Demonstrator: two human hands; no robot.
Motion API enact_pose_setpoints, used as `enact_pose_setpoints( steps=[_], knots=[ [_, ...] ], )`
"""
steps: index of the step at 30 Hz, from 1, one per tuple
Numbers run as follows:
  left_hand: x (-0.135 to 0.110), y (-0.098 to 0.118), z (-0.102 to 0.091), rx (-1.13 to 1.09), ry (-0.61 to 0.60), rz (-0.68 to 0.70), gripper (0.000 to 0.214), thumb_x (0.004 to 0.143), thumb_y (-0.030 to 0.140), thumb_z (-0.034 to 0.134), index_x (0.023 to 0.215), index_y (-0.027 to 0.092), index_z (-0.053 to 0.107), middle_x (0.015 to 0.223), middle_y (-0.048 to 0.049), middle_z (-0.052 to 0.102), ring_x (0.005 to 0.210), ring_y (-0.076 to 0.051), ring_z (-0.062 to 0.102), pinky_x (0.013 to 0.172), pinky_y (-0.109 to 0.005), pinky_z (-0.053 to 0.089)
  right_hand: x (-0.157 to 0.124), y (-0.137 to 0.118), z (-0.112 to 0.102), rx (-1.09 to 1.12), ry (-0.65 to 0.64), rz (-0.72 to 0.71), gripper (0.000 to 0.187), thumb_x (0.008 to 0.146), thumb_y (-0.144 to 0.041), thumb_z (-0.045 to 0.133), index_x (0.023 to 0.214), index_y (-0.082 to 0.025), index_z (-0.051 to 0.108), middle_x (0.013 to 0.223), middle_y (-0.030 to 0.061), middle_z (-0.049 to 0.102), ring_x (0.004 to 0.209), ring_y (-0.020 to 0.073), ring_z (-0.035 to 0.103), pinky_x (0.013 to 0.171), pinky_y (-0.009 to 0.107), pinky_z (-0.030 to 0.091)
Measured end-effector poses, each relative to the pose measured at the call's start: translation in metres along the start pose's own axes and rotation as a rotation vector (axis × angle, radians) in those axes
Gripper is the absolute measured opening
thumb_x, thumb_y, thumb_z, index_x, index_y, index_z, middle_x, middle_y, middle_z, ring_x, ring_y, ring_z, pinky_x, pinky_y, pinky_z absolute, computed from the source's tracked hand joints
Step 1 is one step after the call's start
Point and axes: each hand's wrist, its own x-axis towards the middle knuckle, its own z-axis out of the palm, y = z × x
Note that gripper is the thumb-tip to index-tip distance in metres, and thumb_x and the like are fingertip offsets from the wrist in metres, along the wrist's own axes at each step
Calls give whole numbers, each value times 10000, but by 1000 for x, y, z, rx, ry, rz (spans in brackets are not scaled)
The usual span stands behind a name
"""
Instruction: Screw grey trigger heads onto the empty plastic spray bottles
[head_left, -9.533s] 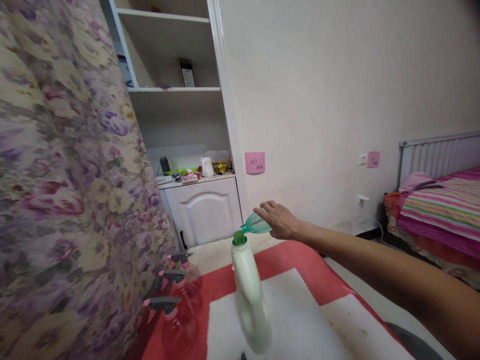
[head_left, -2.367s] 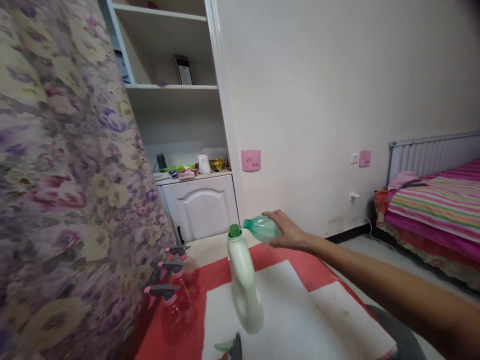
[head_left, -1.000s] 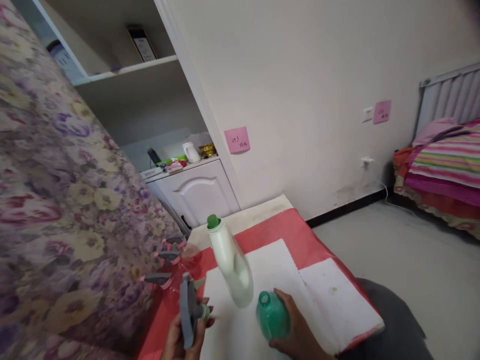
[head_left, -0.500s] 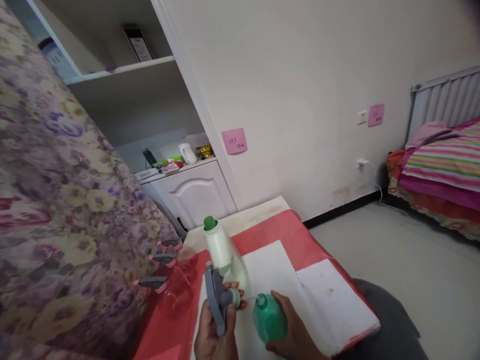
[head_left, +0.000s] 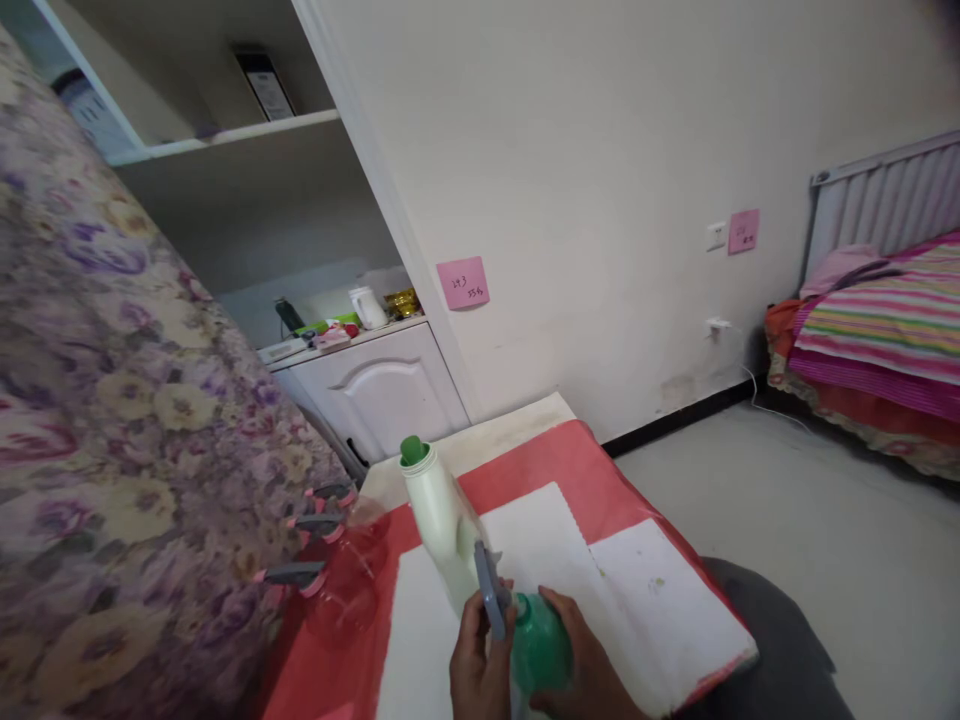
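Observation:
My right hand [head_left: 585,670] is wrapped round a small green translucent bottle [head_left: 538,645] low in the view, standing on the white cloth [head_left: 600,590]. My left hand [head_left: 480,675] grips a grey spray trigger head [head_left: 489,600] and holds it at the green bottle's neck. Just behind stands a tall white detergent bottle [head_left: 436,510] with a green funnel-like piece [head_left: 410,450] in its mouth.
Three pink-tinted spray bottles [head_left: 337,560] with grey triggers stand at the left on the red table cover [head_left: 570,460], against a flowered curtain [head_left: 112,420]. Behind are a white cabinet [head_left: 375,385] with small items, shelves, and a striped bed [head_left: 877,340] at the right.
My right hand brought the green bottle down from the white bottle's mouth to the cloth. My left hand came up with the grey trigger head and moved it onto the green bottle's neck.

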Motion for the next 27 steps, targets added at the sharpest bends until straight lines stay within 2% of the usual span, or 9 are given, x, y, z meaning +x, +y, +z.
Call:
enact_pose_setpoints(
  steps=[3, 8, 11, 15, 19, 23, 27],
  knots=[
    [2, -2, 2, 37, -14, 10, 487, 665, 571, 754, 970, 196, 694, 1034, -84, 777, 1006, -286, 704, 857, -318, 570, 0, -1, 0, 4, 1, -10, 1003, 448, -131, 763, 1376, -101, 384, 1407, 218, 494, 1327, 376, 463, 1134, 463, 370],
    [4, 6, 6, 135, -65, 50, 408, 706, 528, 728, 948, 203, 689, 1003, -79, 773, 996, -277, 696, 845, -310, 563, 1, 4, 1, 26, 3, -35, 976, 460, -116, 749, 1374, -155, 407, 1397, 190, 515, 1307, 382, 486, 1116, 490, 382],
    [5, 12, 1, 185, -60, 110, 362, 743, 490, 706, 978, 216, 679, 1017, -62, 768, 974, -259, 696, 847, -301, 557, 2, 9, 2, 32, 12, -46, 990, 462, -150, 785, 1378, -167, 410, 1385, 179, 526, 1298, 383, 493, 1110, 492, 386],
    [6, 15, -6, 280, -95, 201, 319, 798, 460, 661, 1016, 227, 672, 1048, -52, 759, 974, -244, 690, 841, -290, 551, 2, 8, 0, 21, 3, -64, 990, 478, -172, 794, 1383, -141, 393, 1387, 206, 514, 1311, 393, 476, 1118, 511, 369],
    [6, 7, -5, 338, -150, 241, 318, 821, 445, 633, 1035, 215, 684, 1074, -70, 761, 961, -253, 705, 838, -312, 562, 0, 0, -2, 29, -8, -46, 954, 472, -126, 754, 1360, -144, 405, 1376, 217, 522, 1306, 399, 484, 1120, 528, 365],
    [5, -5, -2, 334, -111, 233, 327, 796, 437, 651, 1028, 210, 697, 1037, -66, 776, 934, -254, 720, 825, -306, 574, -1, -2, -1, 48, 5, -25, 949, 470, -94, 746, 1350, -189, 404, 1370, 179, 530, 1286, 368, 507, 1111, 514, 390],
    [5, -12, 0, 300, -112, 189, 299, 806, 445, 654, 996, 219, 699, 1015, -60, 787, 900, -232, 729, 784, -260, 577, -1, -7, -1, 44, 8, 6, 957, 462, -59, 730, 1352, -173, 399, 1387, 175, 518, 1307, 353, 490, 1127, 492, 373]
  ],
)
